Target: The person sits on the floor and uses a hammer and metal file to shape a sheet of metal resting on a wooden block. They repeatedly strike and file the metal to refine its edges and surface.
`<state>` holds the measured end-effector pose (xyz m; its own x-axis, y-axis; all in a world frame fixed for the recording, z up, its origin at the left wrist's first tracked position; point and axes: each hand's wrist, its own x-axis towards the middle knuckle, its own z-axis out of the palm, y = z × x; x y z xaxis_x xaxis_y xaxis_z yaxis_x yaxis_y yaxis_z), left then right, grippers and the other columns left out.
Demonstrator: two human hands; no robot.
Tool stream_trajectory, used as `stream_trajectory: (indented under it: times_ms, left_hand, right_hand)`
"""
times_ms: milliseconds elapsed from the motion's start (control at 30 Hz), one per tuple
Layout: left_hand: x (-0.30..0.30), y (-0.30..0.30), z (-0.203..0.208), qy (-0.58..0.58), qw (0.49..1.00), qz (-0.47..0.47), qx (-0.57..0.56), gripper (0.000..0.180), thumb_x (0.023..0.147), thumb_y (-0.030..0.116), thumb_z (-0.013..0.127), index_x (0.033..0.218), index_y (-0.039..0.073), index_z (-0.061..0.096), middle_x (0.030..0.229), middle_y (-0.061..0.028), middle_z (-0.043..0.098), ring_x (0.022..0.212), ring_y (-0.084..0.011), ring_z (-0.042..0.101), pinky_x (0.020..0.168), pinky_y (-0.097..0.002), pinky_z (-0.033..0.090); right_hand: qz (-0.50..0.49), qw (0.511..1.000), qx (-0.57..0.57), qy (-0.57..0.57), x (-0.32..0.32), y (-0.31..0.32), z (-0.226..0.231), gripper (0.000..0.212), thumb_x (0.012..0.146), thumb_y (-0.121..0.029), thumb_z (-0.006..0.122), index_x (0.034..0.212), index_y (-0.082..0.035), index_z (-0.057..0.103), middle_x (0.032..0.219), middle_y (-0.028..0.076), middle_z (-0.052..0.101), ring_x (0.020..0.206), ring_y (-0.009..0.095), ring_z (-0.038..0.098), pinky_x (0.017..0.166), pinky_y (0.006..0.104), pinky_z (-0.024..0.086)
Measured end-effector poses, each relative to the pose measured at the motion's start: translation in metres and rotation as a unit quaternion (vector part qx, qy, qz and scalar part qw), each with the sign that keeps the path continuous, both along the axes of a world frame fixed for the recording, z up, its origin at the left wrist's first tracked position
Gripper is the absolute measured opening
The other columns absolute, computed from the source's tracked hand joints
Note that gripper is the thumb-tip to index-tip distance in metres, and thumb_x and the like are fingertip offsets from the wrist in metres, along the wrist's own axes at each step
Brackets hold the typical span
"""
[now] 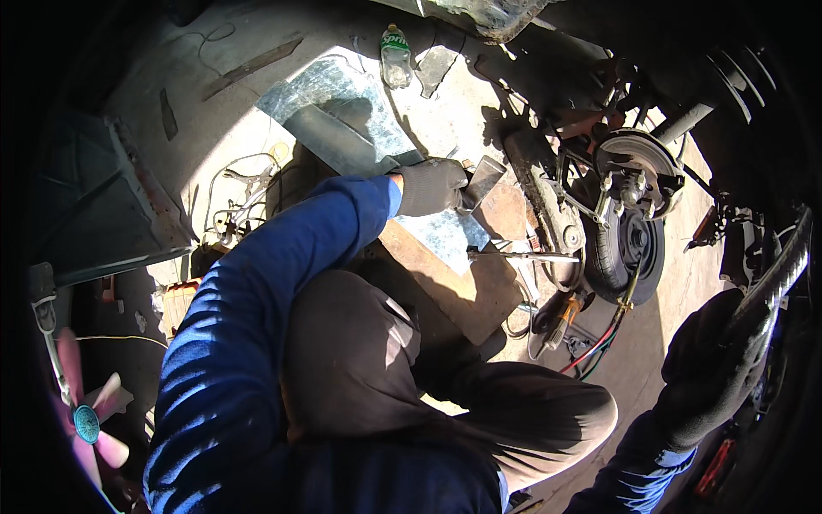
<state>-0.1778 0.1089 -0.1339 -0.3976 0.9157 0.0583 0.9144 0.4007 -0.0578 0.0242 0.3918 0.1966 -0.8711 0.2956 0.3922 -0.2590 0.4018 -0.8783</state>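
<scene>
My left hand [432,187], in a grey glove, is closed on a small curved metal piece [485,182] above a sheet of galvanised metal [330,116]. Under the sheet lies a brown board [445,287], in front of my bent knees. Far to the right, my right hand [698,373], in a dark glove, is raised and closed around a thick, shiny metal bar [781,270]. Deep shadow hides part of these fingers and the bar's lower end.
A green-labelled plastic bottle [396,58] stands beyond the sheet. To the right are a wheel [634,244], a brake drum [638,163] and an orange-handled tool [565,321] with cables. A pink-bladed fan [86,424] and a dark metal panel [107,193] are at left.
</scene>
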Motion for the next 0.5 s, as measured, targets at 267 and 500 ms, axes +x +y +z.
stream_trajectory:
  times_ms: [267,500]
  left_hand:
    - [0.006,0.006,0.011,0.007,0.999,0.010,0.043,0.024,0.102,0.020,0.062,0.107,0.008,0.082,0.119,-0.0136,0.073,0.110,-0.0335,0.070,0.097,-0.0468,0.056]
    - [0.005,-0.004,0.042,-0.275,0.951,0.140,0.008,0.032,0.114,0.034,0.060,0.133,0.021,0.082,0.120,-0.0129,0.080,0.118,-0.0392,0.072,0.097,-0.0480,0.058]
  right_hand:
    - [0.151,0.921,0.192,-0.304,-0.005,0.007,-0.109,0.048,0.119,-0.025,0.059,0.158,0.003,0.057,0.089,0.004,0.067,0.079,0.008,0.063,0.069,0.0256,0.052]
    - [0.115,0.918,0.036,-0.378,-0.004,0.015,-0.085,0.045,0.119,-0.022,0.058,0.158,0.001,0.058,0.088,0.006,0.072,0.080,0.009,0.069,0.070,0.0274,0.056]
